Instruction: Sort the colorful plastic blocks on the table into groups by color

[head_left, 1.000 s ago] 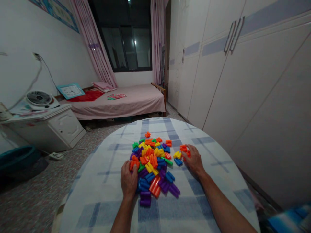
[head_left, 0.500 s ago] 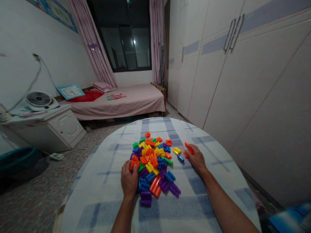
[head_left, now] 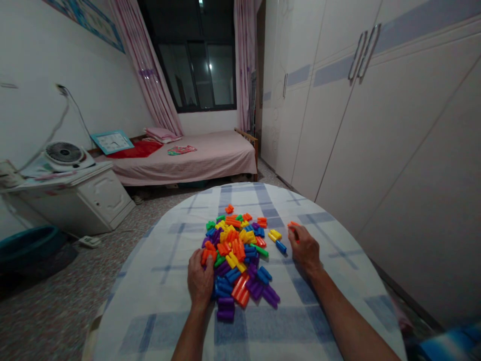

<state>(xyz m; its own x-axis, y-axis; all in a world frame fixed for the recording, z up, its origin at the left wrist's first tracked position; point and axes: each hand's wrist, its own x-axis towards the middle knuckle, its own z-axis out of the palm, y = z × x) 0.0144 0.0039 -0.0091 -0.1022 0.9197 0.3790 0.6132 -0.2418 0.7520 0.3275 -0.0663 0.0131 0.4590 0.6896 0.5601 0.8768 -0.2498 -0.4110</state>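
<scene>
- A dim bedroom; a dark window (head_left: 199,70) at the far end, framed by pink curtains (head_left: 150,75).
- Under the window, a low bed (head_left: 203,158) with a pink cover.
- Along the right wall, tall pale wardrobe doors (head_left: 376,125) with metal handles.
- At left, a white cabinet (head_left: 86,198) carrying a small fan (head_left: 65,153).
- Speckled floor (head_left: 56,306).

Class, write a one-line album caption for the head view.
Left hand rests on a pile of colourful blocks; right hand grips orange blocks beside it.
</scene>
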